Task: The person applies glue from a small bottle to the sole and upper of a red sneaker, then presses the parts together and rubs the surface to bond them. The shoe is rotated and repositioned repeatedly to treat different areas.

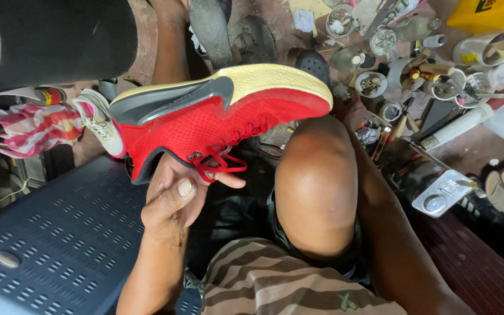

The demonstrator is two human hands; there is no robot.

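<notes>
Cluttered floor beyond knee [316, 181]; right hand hidden, left hand [173, 195] under red sneaker [217, 125]

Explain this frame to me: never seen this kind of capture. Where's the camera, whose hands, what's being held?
There is one picture, from a camera worn on a person's head, looking down at their own lap and hands. No machine is involved.

The left hand holds a red sports shoe from below, tipped on its side so its yellowish sole faces up and its red laces hang loose. The right hand is hidden: the right arm runs down behind the bent knee, so I cannot tell what it does.

To the left lie a dark blue perforated plastic surface, a white shoe and a striped cloth. To the right, the floor holds small tins and jars, tools and a metal tray.
</notes>
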